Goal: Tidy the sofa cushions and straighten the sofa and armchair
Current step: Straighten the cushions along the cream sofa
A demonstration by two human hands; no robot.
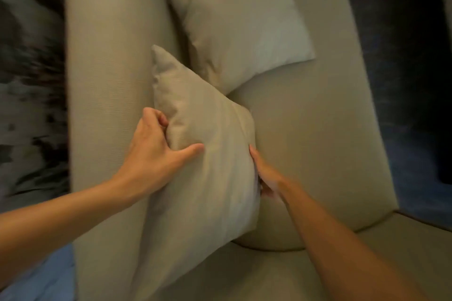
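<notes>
Item: near cushion (203, 154), frame centre, standing against the sofa (318, 117) back; your left hand (156, 146) clamps its left edge, thumb in front; your right hand (266, 178) touches its right edge, grip hidden, cannot tell; second cushion (239, 27), upper centre.

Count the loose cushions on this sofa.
2. The near cushion stands against the sofa, held by the left hand and right hand; the far cushion leans beyond it. Others may lie outside the view.
</notes>
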